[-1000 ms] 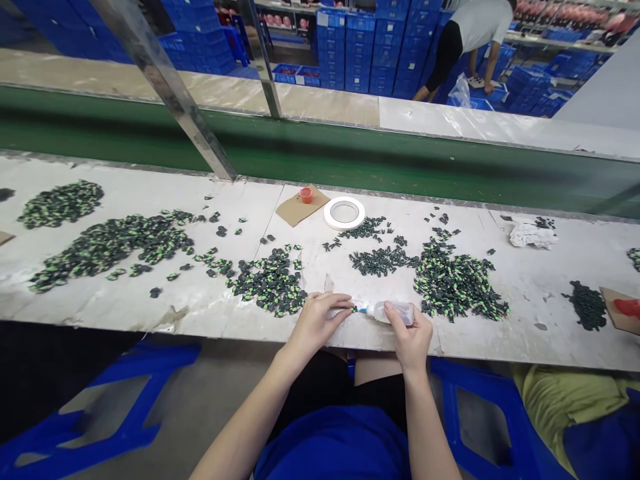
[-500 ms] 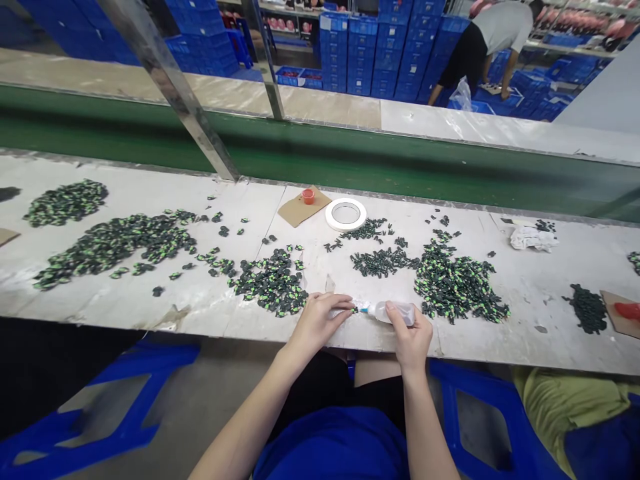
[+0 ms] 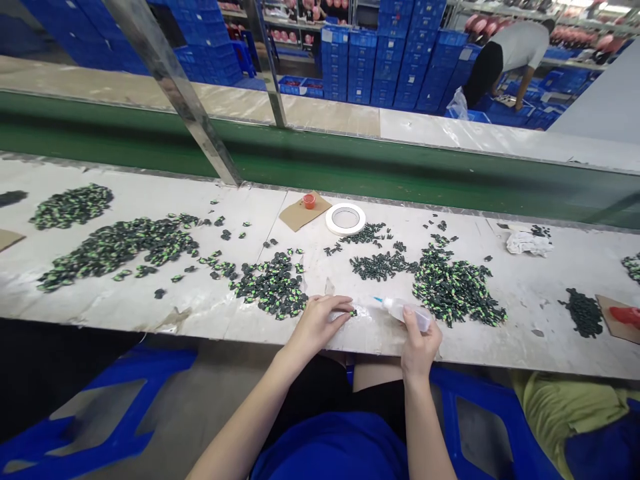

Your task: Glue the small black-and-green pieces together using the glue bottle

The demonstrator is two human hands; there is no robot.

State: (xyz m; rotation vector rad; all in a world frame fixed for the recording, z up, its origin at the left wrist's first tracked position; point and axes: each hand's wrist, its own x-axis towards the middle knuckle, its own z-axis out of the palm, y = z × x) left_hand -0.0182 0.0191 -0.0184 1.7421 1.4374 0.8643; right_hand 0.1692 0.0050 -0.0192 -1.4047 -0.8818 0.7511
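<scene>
My left hand point(image 3: 323, 319) rests at the table's near edge, its fingertips closed on a small dark part point(image 3: 354, 313). In my right hand point(image 3: 420, 343) is a clear squeeze bottle point(image 3: 406, 313) with a thin blue nozzle tip pointing left. The tip is apart from the small part, a short way to its right. Left of my left hand lies a pile of black-and-green parts point(image 3: 273, 283). Beyond my right hand is a heap of smaller black-and-green pieces point(image 3: 453, 287). Plain dark pieces point(image 3: 380, 265) lie between them, farther back.
A roll of white tape point(image 3: 345, 219) and a red cup point(image 3: 309, 201) on cardboard point(image 3: 295, 215) stand at the back. More parts point(image 3: 125, 243) spread leftward. A metal post point(image 3: 200, 127) rises at the table's far edge. Behind the green belt point(image 3: 350, 157), a person point(image 3: 515, 60) bends over blue crates.
My right hand has drawn the bottle back to the right, so its tip has left the small part. My left hand holds nearly the same place.
</scene>
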